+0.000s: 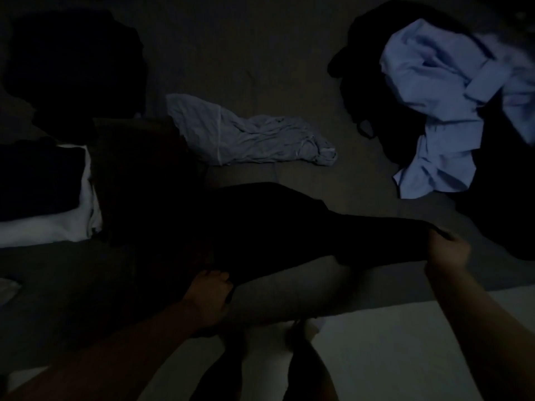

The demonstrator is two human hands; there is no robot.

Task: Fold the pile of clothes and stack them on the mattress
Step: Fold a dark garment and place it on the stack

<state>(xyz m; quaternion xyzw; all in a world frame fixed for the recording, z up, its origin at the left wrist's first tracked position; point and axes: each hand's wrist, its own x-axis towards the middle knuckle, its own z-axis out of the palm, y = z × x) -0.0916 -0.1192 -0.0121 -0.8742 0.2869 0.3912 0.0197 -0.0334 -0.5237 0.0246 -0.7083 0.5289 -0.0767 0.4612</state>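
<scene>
Left hand and right hand each grip an edge of a dark garment spread low-centre on the mattress, folded stack at left, light-blue shirt upper right.

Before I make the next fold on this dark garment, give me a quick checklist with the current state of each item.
1. Left hand grips the dark garment at its near edge: ok.
2. Right hand grips its right end: ok.
3. Garment spread flat, no wrinkles: cannot tell, too dark.
4. Folded stack at the left ready to receive it: ok.
5. Grey garment lies clear of the dark one: ok.
6. Blue shirt still unfolded on the mattress: not ok.
</scene>
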